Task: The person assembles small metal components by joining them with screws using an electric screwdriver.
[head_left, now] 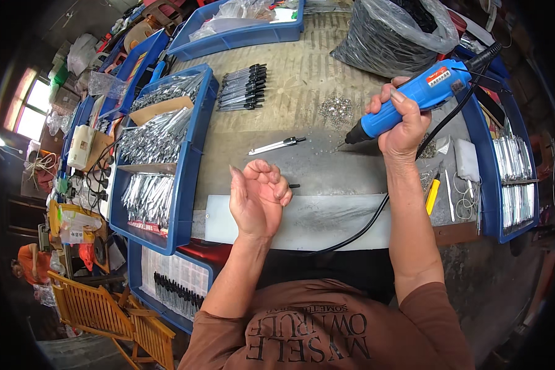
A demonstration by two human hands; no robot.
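Two bare hands are noted over the desk (302,68). We find the right hand (406,126) clamped around a blue power tool (407,102), its dark nose angled down to the left, near small shiny pieces (336,110) scattered on the surface. The left hand (259,197) is palm up, fingers curled, thumb standing apart from them. A dark tip (295,185) shows beside its fingers; we cannot tell whether it touches them. One slim metal part (277,145) with a dark end lies between the left hand and the tool's nose. We record similar parts (242,92) in a row farther off, beside a divided blue tray (194,166) of metal pieces. A yellow-handled tool (433,194) lies right of the right forearm.
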